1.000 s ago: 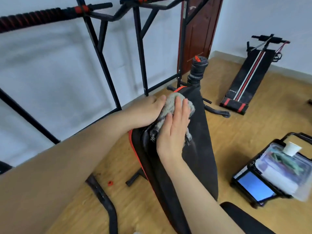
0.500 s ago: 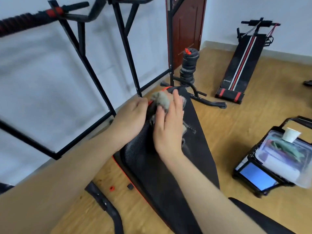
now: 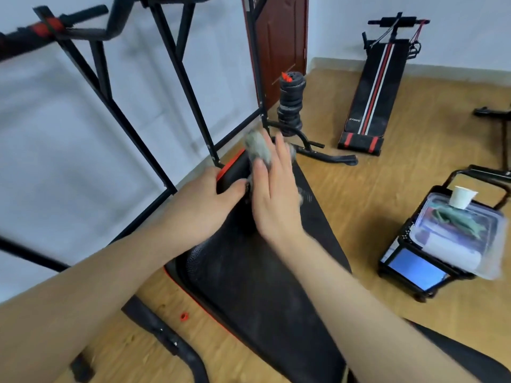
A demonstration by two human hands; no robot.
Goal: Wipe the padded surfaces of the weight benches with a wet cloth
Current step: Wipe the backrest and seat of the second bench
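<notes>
Pressing the grey cloth (image 3: pixel 258 149) onto the far end of the bench pad (image 3: pixel 262 286), you are laying your right hand (image 3: pixel 272 194) flat on it, fingers straight. Your left hand (image 3: pixel 204 200) is gripping the pad's red-trimmed left edge, thumb on top. The pad is sitting above a wooden floor (image 3: pixel 359 217), beside a black pull-up frame (image 3: pixel 180 70). A stack of weight plates (image 3: pixel 291 103) and a striped sit-up board (image 3: pixel 373 89) are standing beyond, near a brown door (image 3: pixel 279 37).

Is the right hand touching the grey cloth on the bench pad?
Touching. The head view shows the right hand with straight fingers lying flat over the grey cloth, pressing it on the bench pad.
</notes>
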